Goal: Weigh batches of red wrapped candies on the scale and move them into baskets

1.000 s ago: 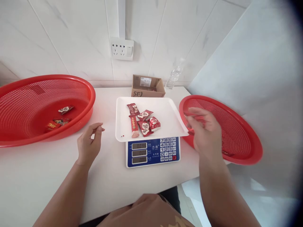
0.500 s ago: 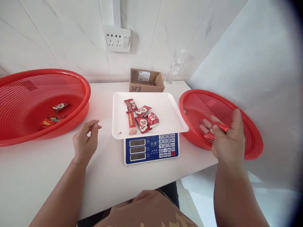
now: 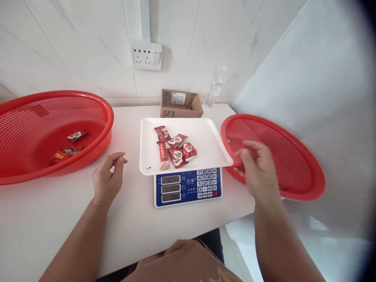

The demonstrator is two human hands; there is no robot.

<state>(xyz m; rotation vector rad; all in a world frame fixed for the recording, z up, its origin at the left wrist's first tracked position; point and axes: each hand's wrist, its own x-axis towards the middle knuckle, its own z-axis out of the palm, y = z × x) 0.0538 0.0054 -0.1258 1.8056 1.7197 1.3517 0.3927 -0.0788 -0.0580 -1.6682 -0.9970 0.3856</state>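
Observation:
My right hand (image 3: 260, 168) is closed on red wrapped candy, mostly hidden by the fingers, beside the tray's right edge and over the near-left rim of the right red basket (image 3: 319, 180). Several red wrapped candies (image 3: 177, 156) lie together on the white weighing tray (image 3: 202, 129), one of them a long narrow bar (image 3: 163, 154). Below the tray, the blue scale panel (image 3: 188, 192) shows lit digits and a keypad. My left hand (image 3: 108, 176) hovers left of the scale, thumb and forefinger drawn together, with nothing seen in it.
A large red mesh basket (image 3: 110, 121) on the left holds a few wrapped candies (image 3: 76, 135). Behind the tray stands an open cardboard box (image 3: 180, 113), with a clear plastic bottle (image 3: 214, 92) to its right. A power socket (image 3: 147, 56) is on the tiled wall.
My right hand has come left out of the right basket toward the tray, its fingers now closed round the red candy. My left hand and the candies on the tray stay nearly the same.

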